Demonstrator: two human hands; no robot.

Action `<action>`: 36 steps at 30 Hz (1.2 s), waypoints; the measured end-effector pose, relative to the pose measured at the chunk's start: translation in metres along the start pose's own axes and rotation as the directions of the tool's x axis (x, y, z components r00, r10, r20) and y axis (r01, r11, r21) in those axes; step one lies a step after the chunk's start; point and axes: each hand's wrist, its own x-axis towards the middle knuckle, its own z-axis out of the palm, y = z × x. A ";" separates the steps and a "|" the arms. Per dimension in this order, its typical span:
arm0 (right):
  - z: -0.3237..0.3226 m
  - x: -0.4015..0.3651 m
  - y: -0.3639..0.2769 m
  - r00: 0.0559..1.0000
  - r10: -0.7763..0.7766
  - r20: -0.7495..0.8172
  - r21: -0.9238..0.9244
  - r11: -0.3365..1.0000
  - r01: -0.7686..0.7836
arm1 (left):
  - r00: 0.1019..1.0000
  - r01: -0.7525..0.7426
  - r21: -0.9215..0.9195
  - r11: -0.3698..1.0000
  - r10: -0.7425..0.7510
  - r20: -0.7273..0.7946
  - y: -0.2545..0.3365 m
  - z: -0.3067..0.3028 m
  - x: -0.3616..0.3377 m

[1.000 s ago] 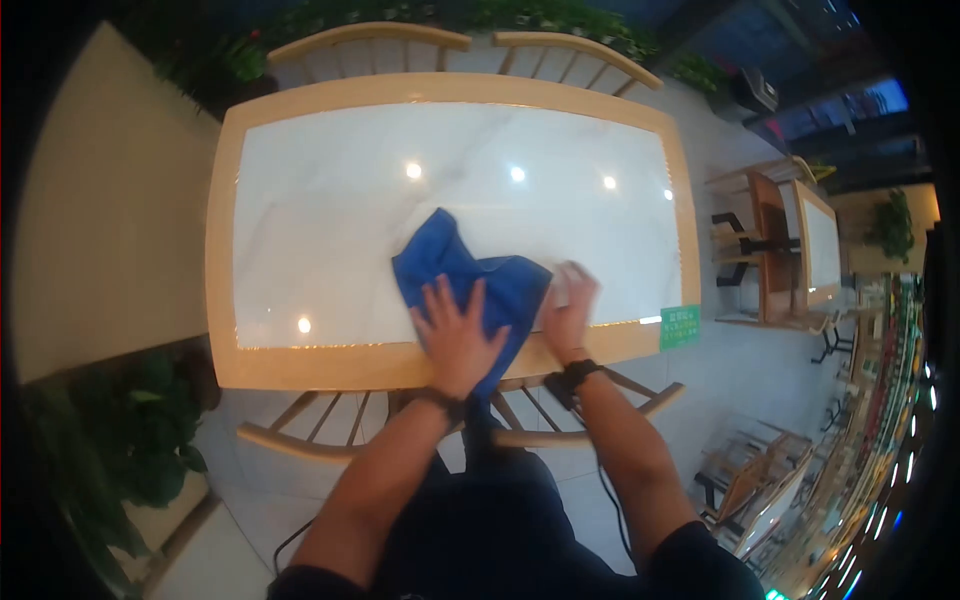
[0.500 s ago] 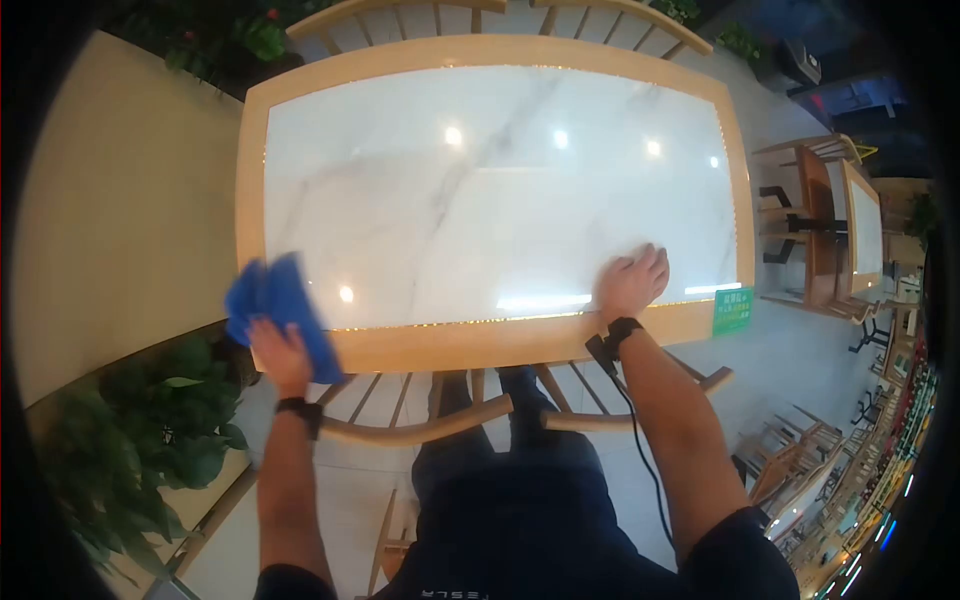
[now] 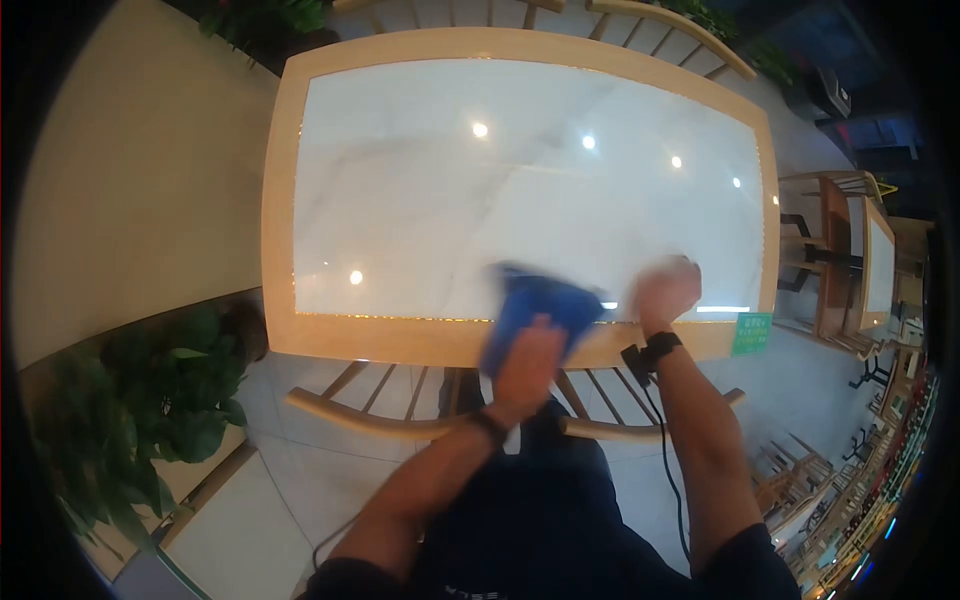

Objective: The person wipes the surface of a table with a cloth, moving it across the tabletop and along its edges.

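A blue cloth (image 3: pixel 540 300) lies at the near edge of the table (image 3: pixel 480 345), partly over the wooden frame and partly over the white marbled top. My left hand (image 3: pixel 530 365) grips it from the near side, blurred by motion. To the right, my right hand (image 3: pixel 668 288) is over the marbled top by the near frame, its fingers smeared and showing nothing between them. A dark band circles each wrist, and a black cable (image 3: pixel 665 450) runs down from the right one.
Wooden chairs (image 3: pixel 370 428) stand along the near side, others (image 3: pixel 690 30) at the far side. A green sign (image 3: pixel 752 334) sits at the near right corner. Leafy plants (image 3: pixel 170 390) and a tan panel (image 3: pixel 150 180) are on the left. Another table (image 3: pixel 878 260) stands farther right.
My left hand has swept the blue cloth rightward from the near left corner to the middle of the near edge. The right hand appears slightly farther right as the view shifts.
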 end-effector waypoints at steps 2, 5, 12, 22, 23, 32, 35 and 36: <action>-0.001 0.015 0.001 0.999 -0.043 0.012 0.060 0.997 0.042 | 0.997 -0.074 0.025 0.997 0.073 0.034 0.025 0.005 0.035; -0.002 0.040 -0.023 0.978 -0.210 0.004 0.125 0.970 0.207 | 0.990 0.140 0.038 0.989 -0.140 0.016 -0.005 -0.043 0.048; 0.012 0.036 -0.067 0.998 -0.068 0.017 0.015 0.998 0.068 | 0.782 0.599 0.288 0.748 -0.468 -0.411 -0.273 -0.163 -0.038; 0.006 0.036 -0.073 0.997 -0.054 0.051 -0.059 0.997 0.057 | 0.700 0.714 0.481 0.510 -0.545 -0.462 -0.303 -0.167 0.009; 0.005 0.035 -0.075 0.997 -0.051 0.060 -0.057 0.997 0.055 | 0.738 0.674 0.448 0.587 -0.516 -0.435 -0.285 -0.155 0.017; 0.008 0.037 -0.071 0.998 -0.050 0.046 -0.043 0.998 0.052 | 0.967 -0.256 0.018 0.967 0.256 -0.018 -0.033 -0.038 0.134; 0.002 0.035 -0.076 0.997 -0.042 0.069 -0.044 0.998 0.045 | 0.997 -0.037 0.078 0.996 0.042 -0.057 -0.094 -0.046 0.107; 0.002 0.034 -0.077 0.996 -0.042 0.075 -0.046 0.998 0.045 | 0.995 0.002 0.151 0.989 0.012 -0.094 -0.127 -0.066 0.097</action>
